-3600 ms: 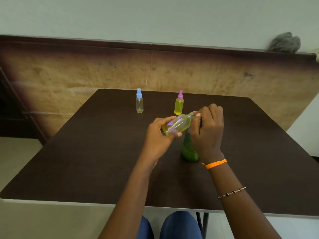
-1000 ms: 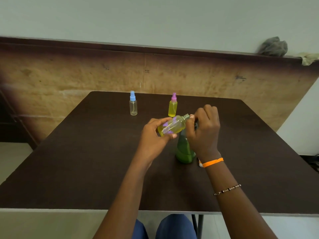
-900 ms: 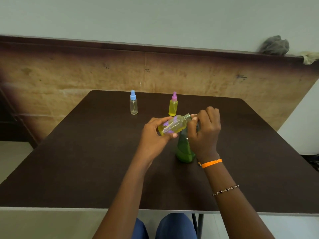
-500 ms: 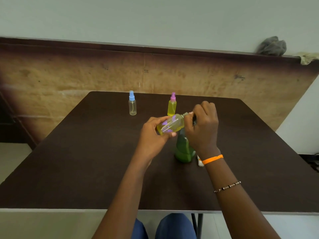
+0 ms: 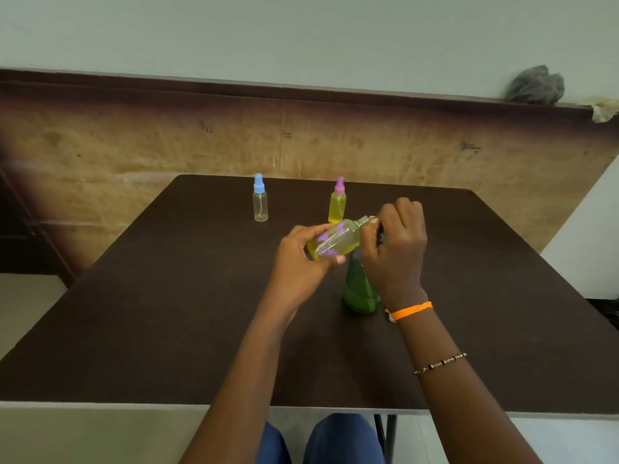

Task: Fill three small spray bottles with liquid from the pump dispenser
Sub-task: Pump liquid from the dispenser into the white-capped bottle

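Head view, left to right: on the far side of your dark table (image 5: 167,313) stands a blue-capped bottle (image 5: 260,199), upright and nearly clear inside. Right of it, well apart, stands a pink-capped bottle (image 5: 337,202) full of yellow liquid. Nearer you, your left hand (image 5: 301,262) curls its fingers and thumb around a third bottle (image 5: 335,242) (yellow liquid, purple markings), tilted with its neck up and to the right. Your right hand (image 5: 395,249) has its fingers bent over that neck and over the top of the green dispenser (image 5: 360,289), which stands on the table just beneath. Whether they press the pump, you cannot tell. An orange band (image 5: 412,310) circles your right wrist.
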